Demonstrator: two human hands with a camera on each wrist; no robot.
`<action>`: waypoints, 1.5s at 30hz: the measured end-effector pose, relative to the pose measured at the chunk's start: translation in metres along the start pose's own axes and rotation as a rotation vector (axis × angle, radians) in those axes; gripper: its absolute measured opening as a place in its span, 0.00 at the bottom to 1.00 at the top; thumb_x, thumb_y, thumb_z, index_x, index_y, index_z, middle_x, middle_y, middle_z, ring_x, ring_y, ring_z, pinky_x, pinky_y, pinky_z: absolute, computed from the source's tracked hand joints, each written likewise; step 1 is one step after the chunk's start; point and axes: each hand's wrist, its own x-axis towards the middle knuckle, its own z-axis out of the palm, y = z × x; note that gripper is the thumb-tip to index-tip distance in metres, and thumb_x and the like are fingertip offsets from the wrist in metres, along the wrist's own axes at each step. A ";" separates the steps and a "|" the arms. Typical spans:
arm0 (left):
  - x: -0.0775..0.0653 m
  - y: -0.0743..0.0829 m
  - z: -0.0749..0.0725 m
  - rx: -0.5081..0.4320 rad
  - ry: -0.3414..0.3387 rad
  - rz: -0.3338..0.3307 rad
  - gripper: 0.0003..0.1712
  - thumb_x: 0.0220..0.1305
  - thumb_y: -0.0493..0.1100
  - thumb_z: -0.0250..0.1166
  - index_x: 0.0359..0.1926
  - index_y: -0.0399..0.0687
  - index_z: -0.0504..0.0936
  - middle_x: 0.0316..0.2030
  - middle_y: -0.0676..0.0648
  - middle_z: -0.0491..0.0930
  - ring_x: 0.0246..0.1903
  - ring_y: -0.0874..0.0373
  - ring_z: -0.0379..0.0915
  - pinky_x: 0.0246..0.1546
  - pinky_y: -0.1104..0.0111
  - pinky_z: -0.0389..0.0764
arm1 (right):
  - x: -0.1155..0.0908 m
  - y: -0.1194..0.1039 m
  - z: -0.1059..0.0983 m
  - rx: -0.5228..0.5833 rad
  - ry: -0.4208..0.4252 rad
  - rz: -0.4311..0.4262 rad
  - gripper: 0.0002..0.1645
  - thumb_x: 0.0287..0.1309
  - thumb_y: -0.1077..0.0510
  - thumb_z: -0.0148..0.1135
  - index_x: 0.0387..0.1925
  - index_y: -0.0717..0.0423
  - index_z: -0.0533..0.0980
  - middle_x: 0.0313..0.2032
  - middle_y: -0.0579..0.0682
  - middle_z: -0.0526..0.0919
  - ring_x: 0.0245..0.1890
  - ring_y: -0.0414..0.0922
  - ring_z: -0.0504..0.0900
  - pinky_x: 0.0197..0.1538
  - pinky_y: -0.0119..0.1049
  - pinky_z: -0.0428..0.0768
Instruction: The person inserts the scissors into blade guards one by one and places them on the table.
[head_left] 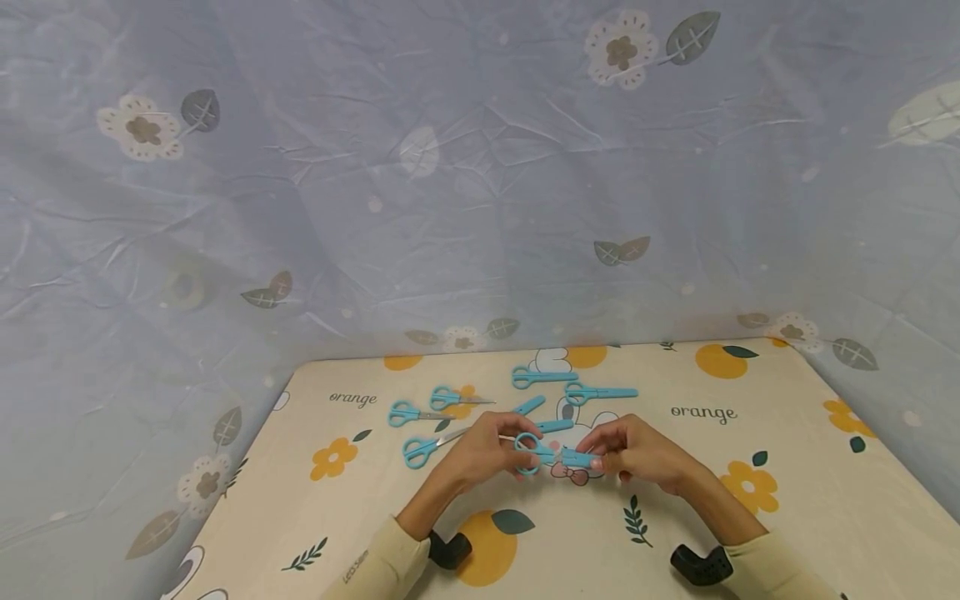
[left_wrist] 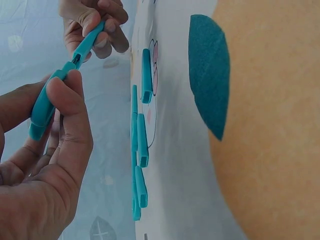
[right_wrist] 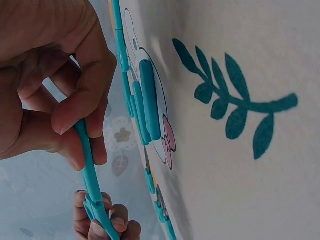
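Observation:
My left hand (head_left: 487, 450) holds light-blue scissors (head_left: 527, 454) by the handle loops, the blade end turned to the right. My right hand (head_left: 641, 457) pinches the far end of a blue blade cover (head_left: 579, 459) between thumb and fingers. In the left wrist view the cover (left_wrist: 91, 41) lies in line with the scissors (left_wrist: 44, 105), and a short dark bit of blade shows between them. The rest of the blade is hidden inside the cover. Both hands are raised over the table in the wrist views.
Left of my hands lie three uncovered scissors, one of them long-bladed scissors (head_left: 420, 452). Loose blue covers (head_left: 555, 426) lie just beyond my hands. Farther back are two covered scissors (head_left: 600, 392). A patterned cloth (head_left: 360, 500) covers the table; a floral curtain (head_left: 450, 208) hangs behind.

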 end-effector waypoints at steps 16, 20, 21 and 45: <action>0.002 -0.001 0.004 -0.077 0.034 -0.063 0.20 0.64 0.29 0.72 0.56 0.28 0.84 0.38 0.46 0.84 0.32 0.56 0.89 0.33 0.63 0.92 | 0.001 -0.006 0.003 -0.005 0.024 -0.022 0.13 0.66 0.67 0.68 0.50 0.66 0.87 0.37 0.63 0.89 0.22 0.38 0.73 0.24 0.34 0.76; 0.002 -0.001 0.004 -0.069 0.033 -0.059 0.20 0.64 0.30 0.73 0.56 0.30 0.84 0.38 0.48 0.83 0.32 0.57 0.89 0.33 0.64 0.92 | 0.002 -0.007 0.004 -0.021 0.024 -0.028 0.12 0.66 0.67 0.68 0.50 0.66 0.87 0.35 0.63 0.89 0.21 0.38 0.72 0.23 0.34 0.75; 0.002 -0.001 0.004 -0.065 0.032 -0.057 0.20 0.64 0.30 0.73 0.56 0.30 0.85 0.38 0.48 0.83 0.32 0.57 0.89 0.34 0.63 0.92 | 0.002 -0.007 0.004 -0.024 0.024 -0.026 0.12 0.66 0.67 0.68 0.50 0.65 0.87 0.35 0.62 0.88 0.21 0.38 0.71 0.22 0.33 0.74; 0.003 -0.001 0.012 0.001 0.010 0.000 0.16 0.63 0.27 0.74 0.52 0.28 0.85 0.38 0.44 0.82 0.28 0.58 0.83 0.33 0.57 0.93 | 0.005 -0.007 0.009 -0.036 0.012 0.029 0.13 0.64 0.68 0.68 0.49 0.64 0.87 0.32 0.62 0.86 0.25 0.41 0.74 0.23 0.32 0.76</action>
